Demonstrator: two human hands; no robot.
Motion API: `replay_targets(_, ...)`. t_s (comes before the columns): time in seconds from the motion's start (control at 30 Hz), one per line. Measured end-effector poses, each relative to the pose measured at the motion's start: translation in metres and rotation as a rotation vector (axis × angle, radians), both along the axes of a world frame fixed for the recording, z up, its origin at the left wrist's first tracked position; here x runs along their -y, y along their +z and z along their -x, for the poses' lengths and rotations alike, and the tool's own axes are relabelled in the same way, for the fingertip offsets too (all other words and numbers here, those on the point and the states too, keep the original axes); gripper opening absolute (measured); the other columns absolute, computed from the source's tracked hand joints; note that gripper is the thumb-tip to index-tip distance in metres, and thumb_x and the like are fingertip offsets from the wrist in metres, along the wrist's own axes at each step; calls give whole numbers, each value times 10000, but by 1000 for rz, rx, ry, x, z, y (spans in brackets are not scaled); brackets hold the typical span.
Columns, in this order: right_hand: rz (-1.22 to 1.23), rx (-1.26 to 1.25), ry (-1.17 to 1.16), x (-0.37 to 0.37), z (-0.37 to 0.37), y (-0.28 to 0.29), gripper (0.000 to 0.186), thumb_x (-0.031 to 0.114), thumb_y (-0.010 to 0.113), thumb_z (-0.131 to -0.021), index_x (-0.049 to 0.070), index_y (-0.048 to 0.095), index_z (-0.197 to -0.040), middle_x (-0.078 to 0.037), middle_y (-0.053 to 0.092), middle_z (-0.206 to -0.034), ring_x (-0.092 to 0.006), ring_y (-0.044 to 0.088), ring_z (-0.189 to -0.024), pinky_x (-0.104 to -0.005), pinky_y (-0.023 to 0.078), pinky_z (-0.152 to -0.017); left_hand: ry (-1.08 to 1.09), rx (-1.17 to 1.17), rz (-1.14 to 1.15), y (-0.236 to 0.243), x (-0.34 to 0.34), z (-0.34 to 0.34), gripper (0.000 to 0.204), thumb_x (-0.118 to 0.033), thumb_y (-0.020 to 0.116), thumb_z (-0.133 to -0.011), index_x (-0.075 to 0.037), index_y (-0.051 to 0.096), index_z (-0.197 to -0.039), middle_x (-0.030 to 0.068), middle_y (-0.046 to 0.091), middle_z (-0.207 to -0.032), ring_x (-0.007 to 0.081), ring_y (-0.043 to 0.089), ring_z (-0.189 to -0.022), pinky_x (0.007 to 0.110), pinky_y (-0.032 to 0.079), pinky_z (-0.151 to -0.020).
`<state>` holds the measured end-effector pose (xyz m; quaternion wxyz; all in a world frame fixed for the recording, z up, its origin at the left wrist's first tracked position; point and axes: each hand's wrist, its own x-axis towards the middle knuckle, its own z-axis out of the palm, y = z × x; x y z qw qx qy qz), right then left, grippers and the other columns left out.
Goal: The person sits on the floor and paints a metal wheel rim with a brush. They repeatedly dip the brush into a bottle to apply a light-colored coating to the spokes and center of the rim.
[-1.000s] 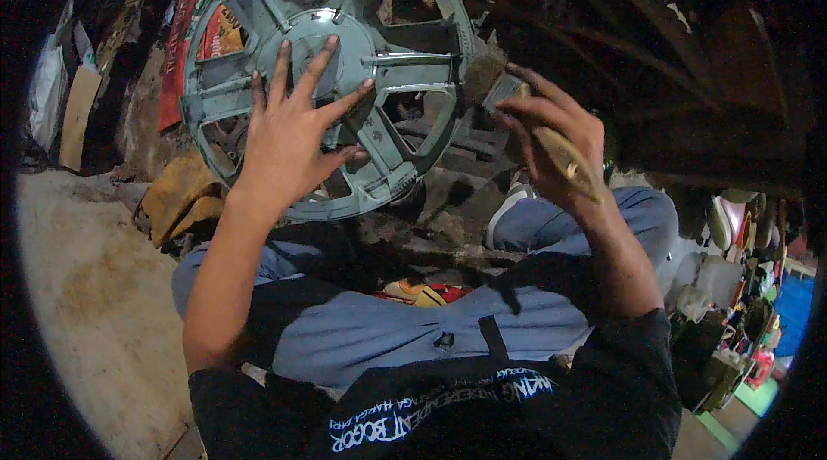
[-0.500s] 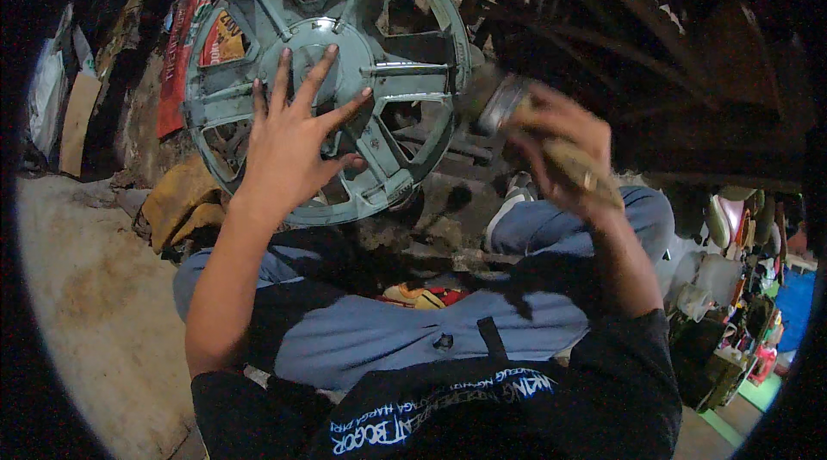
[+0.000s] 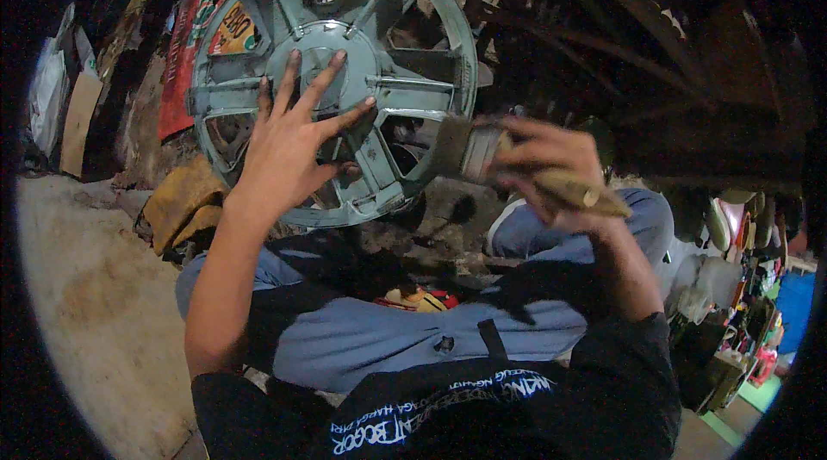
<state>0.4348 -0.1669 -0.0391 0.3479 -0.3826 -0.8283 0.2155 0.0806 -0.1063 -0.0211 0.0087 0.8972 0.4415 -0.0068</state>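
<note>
A grey-green wheel rim with broad spokes stands in front of me, its face turned up toward me. My left hand lies on it with spread fingers, fingertips around the centre cap. In my right hand is a wide paintbrush, with a metal ferrule and a wooden handle, gripped in closed fingers. Its dark bristles are at the lower right edge of the rim; blur hides whether they touch it.
A crumpled yellow-brown cloth lies left of the rim, beside a red printed sheet. Dark wooden beams fill the right side. A red and yellow item sits between my legs. Clutter stands at the far right.
My right hand has brought the paintbrush left and down to the rim's edge. The rim has shifted slightly right, and my left hand has stayed spread on it.
</note>
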Motion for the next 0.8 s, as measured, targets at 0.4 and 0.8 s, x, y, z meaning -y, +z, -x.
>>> replay_targets(0.4,6,79,-112,-3,8,25,169,60,820,-828,71,783,-992,-175,730,-1251,-318,741,-1092,-369,591,-910,-121,-3,143,10,-19,16,911,-201,918,-603,-412,622,-1438,-16,178,-1749,407,76,-1607,593,178,-1293)
replay_targets(0.8,-92,24,-381,-16,6,21,176,30,783,-870,82,788,-1038,-172,712,-1298,-295,725,-1135,-362,574,-946,-131,-10,157,13,-21,17,972,-143,920,-561,-412,614,-1443,-14,165,-1751,395,87,-1606,571,204,-1296)
